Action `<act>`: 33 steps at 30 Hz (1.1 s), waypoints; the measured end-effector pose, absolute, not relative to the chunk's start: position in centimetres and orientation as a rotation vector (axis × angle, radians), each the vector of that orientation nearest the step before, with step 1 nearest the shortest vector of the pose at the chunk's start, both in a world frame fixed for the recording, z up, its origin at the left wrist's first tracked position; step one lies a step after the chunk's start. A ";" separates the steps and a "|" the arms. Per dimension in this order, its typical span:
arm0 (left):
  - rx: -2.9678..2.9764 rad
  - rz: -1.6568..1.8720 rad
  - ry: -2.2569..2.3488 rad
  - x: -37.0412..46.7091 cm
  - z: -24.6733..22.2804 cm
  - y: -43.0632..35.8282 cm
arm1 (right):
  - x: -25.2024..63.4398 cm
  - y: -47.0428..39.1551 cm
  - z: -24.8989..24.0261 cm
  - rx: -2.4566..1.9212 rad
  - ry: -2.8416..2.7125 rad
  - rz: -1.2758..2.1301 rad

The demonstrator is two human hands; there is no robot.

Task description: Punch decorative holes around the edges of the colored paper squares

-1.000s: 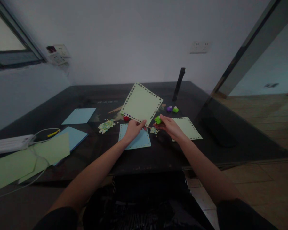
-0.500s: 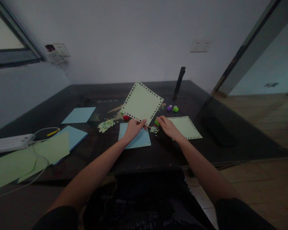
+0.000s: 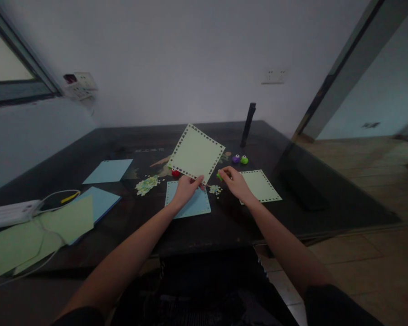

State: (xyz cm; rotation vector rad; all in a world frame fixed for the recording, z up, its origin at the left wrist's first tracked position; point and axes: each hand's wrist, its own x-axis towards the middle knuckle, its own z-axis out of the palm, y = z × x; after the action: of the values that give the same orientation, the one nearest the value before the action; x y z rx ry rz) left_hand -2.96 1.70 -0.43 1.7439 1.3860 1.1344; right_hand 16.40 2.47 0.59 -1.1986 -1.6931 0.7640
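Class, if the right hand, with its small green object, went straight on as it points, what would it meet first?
Probably the raised pale green sheet in the left hand, though with one view the depth is unclear.

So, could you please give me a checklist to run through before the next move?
1. Left hand grips the pale green paper sheet with punched edges: ok.
2. Right hand holds the small bright green plastic punch: ok.
3. Punch is away from the raised sheet: ok, a gap shows.
4. Punch slot is free of paper: cannot tell, fingers cover much of it.
5. Small red plastic punch is fully uncovered: not ok, the raised sheet partly hides it.
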 end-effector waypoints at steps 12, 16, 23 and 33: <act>1.612 1.176 1.393 -3.0 -1.2 2.0 | 19.1 1.1 6.0 -0.816 -1.300 1.117; 1.630 1.156 1.391 -2.9 -1.2 1.9 | 22.1 4.1 6.8 -0.841 -1.246 0.973; 1.632 1.127 1.364 -2.9 -1.3 1.9 | 24.9 12.2 2.6 -1.182 -1.291 0.862; 1.682 1.039 1.447 -2.7 -0.8 1.4 | 20.0 14.7 -1.5 -1.720 -1.979 0.275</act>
State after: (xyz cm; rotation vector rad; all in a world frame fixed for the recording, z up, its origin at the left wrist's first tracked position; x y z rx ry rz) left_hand -2.68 1.45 -0.81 1.6815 1.4470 1.0388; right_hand 19.99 14.74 -1.45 -1.7201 -1.9792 0.2747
